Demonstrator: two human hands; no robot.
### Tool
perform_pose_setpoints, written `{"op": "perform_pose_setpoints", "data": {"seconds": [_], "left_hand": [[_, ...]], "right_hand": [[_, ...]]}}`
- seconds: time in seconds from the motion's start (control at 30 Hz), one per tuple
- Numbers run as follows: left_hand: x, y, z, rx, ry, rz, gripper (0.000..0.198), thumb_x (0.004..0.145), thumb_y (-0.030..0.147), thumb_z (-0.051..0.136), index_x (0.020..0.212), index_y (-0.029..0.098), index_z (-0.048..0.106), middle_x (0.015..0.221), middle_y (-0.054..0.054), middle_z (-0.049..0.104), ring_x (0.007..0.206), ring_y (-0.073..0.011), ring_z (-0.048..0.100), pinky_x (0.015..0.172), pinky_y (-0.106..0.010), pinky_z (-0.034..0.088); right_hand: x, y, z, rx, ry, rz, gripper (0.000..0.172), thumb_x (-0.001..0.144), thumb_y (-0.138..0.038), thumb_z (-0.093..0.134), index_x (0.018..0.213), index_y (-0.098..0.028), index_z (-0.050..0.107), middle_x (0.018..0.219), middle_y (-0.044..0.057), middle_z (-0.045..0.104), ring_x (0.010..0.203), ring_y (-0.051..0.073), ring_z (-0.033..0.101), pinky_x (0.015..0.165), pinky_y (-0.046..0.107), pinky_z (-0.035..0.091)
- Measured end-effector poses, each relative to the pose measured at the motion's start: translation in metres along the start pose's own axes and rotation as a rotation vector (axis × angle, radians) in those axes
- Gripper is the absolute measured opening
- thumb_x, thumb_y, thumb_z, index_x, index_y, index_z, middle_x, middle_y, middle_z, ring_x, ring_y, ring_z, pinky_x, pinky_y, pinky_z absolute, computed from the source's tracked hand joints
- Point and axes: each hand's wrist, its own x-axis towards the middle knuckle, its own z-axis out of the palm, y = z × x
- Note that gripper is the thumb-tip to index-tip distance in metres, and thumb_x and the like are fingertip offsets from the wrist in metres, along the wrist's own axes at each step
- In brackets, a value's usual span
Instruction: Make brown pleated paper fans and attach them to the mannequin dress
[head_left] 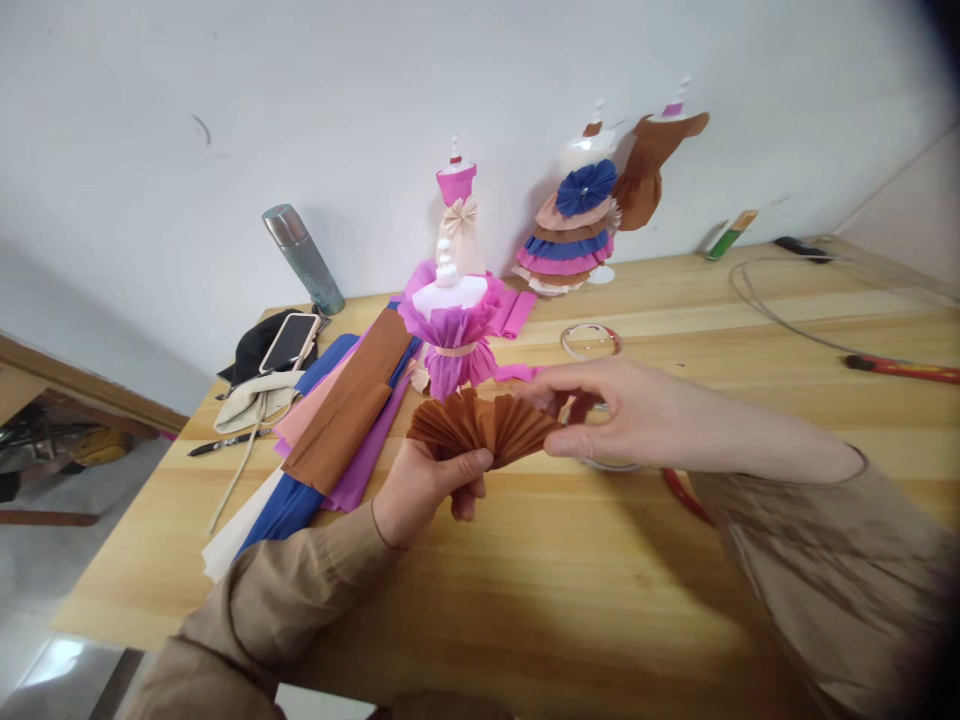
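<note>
A brown pleated paper fan (480, 425) is spread open above the table, just in front of a small dress form (450, 290) wrapped in ruffled pink-purple paper with a pale band. My left hand (442, 482) pinches the gathered bottom of the fan between thumb and fingers. On the other side, my right hand (592, 405) has its thumb and fingertips closed around the fan's right edge. The fan partly covers the lower end of the ruffled skirt. Behind the hands, a ring-shaped roll (591, 342) lies on the tabletop.
Folded crepe paper sheets (345, 400) in several colours lie to the left, near a phone (289, 342), a pen (227, 443) and a flask (304, 258). More dressed forms (570, 235) stand along the wall. A glue stick (731, 236) and a red-handled tool (900, 368) are at right.
</note>
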Motion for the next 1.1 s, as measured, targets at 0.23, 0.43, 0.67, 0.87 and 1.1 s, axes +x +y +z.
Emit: {"op": "perform_pose_setpoints", "data": {"seconds": [0.23, 0.43, 0.67, 0.87, 1.1], "left_hand": [[-0.001, -0.004, 0.002, 0.129, -0.144, -0.104, 0.032, 0.071, 0.039, 0.075, 0.081, 0.014, 0.057, 0.048, 0.004, 0.054, 0.034, -0.0061, 0.044, 0.032, -0.017, 0.036], [0.000, -0.003, 0.003, 0.226, -0.253, -0.210, 0.032, 0.068, 0.039, 0.075, 0.073, 0.016, 0.053, 0.045, 0.006, 0.052, 0.031, -0.0045, 0.041, 0.030, -0.015, 0.031], [0.003, -0.006, 0.000, 0.270, -0.256, -0.250, 0.033, 0.067, 0.039, 0.076, 0.069, 0.016, 0.053, 0.044, 0.005, 0.051, 0.031, -0.0043, 0.040, 0.031, -0.016, 0.028], [0.014, -0.011, -0.008, 0.298, -0.291, -0.271, 0.032, 0.066, 0.039, 0.077, 0.072, 0.015, 0.056, 0.044, 0.005, 0.052, 0.032, -0.0048, 0.041, 0.031, -0.016, 0.032], [0.009, -0.007, -0.008, 0.255, -0.346, -0.187, 0.042, 0.064, 0.046, 0.080, 0.081, 0.013, 0.060, 0.049, 0.004, 0.053, 0.036, -0.0054, 0.044, 0.033, -0.016, 0.035]], "right_hand": [[0.007, -0.007, 0.013, 0.023, -0.057, -0.025, 0.034, 0.078, -0.042, 0.063, 0.104, -0.021, 0.069, 0.088, 0.003, 0.071, 0.076, 0.019, 0.062, 0.066, 0.029, 0.046], [0.022, 0.000, 0.034, -0.115, -0.015, -0.047, 0.014, 0.079, -0.032, 0.061, 0.071, -0.021, 0.064, 0.074, 0.002, 0.065, 0.070, 0.017, 0.055, 0.063, 0.030, 0.038], [0.028, 0.014, 0.037, 0.012, -0.009, 0.000, 0.023, 0.080, -0.036, 0.057, 0.065, -0.019, 0.058, 0.061, -0.002, 0.054, 0.057, 0.011, 0.046, 0.056, 0.027, 0.034], [0.024, 0.017, 0.031, -0.040, 0.051, -0.004, 0.023, 0.081, -0.036, 0.056, 0.073, -0.018, 0.067, 0.067, 0.000, 0.062, 0.062, 0.013, 0.052, 0.058, 0.027, 0.036], [0.015, 0.017, 0.011, -0.082, 0.132, -0.026, 0.026, 0.082, -0.037, 0.054, 0.064, -0.019, 0.059, 0.058, -0.002, 0.056, 0.055, 0.012, 0.046, 0.054, 0.027, 0.035]]}}
